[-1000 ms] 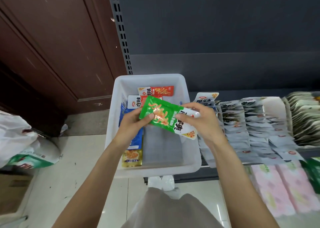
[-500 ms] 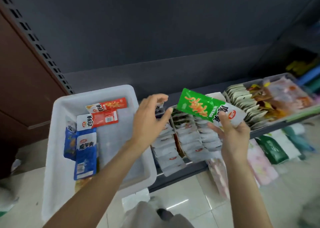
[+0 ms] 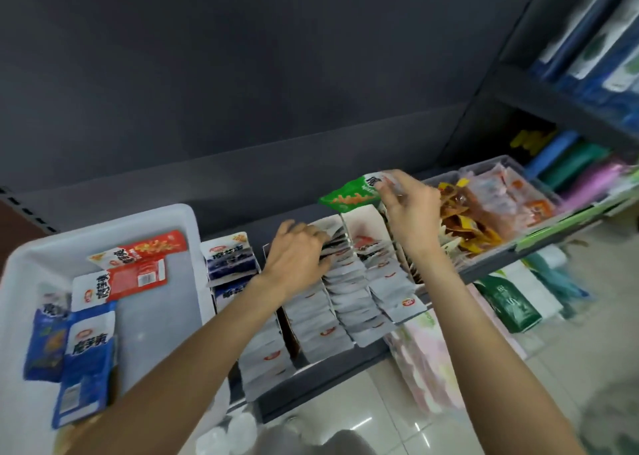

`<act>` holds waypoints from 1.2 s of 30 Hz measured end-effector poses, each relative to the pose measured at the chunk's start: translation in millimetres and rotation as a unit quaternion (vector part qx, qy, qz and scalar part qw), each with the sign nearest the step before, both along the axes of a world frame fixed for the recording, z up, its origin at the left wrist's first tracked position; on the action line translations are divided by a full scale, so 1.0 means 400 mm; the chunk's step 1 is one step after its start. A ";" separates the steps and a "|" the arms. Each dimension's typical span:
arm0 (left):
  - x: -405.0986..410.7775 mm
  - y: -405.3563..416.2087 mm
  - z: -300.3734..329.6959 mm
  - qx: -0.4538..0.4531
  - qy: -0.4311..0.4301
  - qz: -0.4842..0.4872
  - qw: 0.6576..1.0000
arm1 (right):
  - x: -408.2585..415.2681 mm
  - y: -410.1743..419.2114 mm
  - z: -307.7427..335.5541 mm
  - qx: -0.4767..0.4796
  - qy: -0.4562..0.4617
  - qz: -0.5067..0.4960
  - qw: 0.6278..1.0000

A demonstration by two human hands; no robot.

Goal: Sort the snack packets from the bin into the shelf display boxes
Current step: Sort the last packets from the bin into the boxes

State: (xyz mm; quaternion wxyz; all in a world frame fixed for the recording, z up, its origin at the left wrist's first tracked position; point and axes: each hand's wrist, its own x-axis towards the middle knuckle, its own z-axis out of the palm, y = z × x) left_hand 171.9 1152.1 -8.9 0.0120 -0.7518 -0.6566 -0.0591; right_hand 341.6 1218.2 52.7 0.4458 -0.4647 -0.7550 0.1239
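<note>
My right hand [image 3: 409, 209] pinches a green snack packet [image 3: 352, 196] by its white end, holding it over the back of the shelf display boxes [image 3: 359, 223]. My left hand [image 3: 299, 252] presses its fingers into a row of grey-white packets [image 3: 340, 274] standing in the display box, pushing them aside. The white bin [image 3: 179, 219] sits at the left. It holds red packets [image 3: 138, 264] and blue packets [image 3: 88, 351].
A clear tray of orange and yellow snacks [image 3: 491, 205] stands to the right on the same shelf [image 3: 332, 368]. A lower shelf holds pink and green packs [image 3: 508, 302]. More goods fill the shelves at far right [image 3: 594, 60]. Tiled floor lies below.
My right hand carried the green packet from above the bin to the right and back over the display boxes. My left hand let go of it and dropped onto the packet row.
</note>
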 end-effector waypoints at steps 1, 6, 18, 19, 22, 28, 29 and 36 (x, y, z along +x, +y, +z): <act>-0.001 -0.005 -0.006 0.007 -0.008 -0.002 1.000 | -0.014 0.007 0.004 0.014 -0.037 0.040 0.998; -0.007 -0.007 -0.011 0.046 -0.034 -0.005 0.998 | -0.098 0.031 -0.029 -0.015 -0.257 0.136 0.957; -0.067 -0.085 -0.011 0.169 -0.111 -0.037 0.979 | -0.170 0.048 -0.117 -0.031 -0.387 0.095 0.917; -0.080 -0.110 0.003 0.195 -0.135 -0.029 0.971 | -0.162 0.042 -0.109 -0.022 -0.355 0.094 0.930; -0.139 -0.216 0.059 0.298 -0.222 0.031 0.928 | -0.152 -0.021 -0.034 -0.068 -0.138 0.135 0.979; -0.308 -0.478 0.088 0.412 -0.381 0.305 0.769 | -0.296 -0.285 0.095 -0.267 0.222 0.343 0.873; -0.343 -0.511 0.072 0.397 -0.379 0.338 0.765 | -0.341 -0.315 0.083 -0.293 0.201 0.386 0.852; -0.527 -0.636 -0.171 -0.016 -0.171 0.457 0.873 | -0.679 -0.444 -0.181 -0.342 -0.152 0.464 0.803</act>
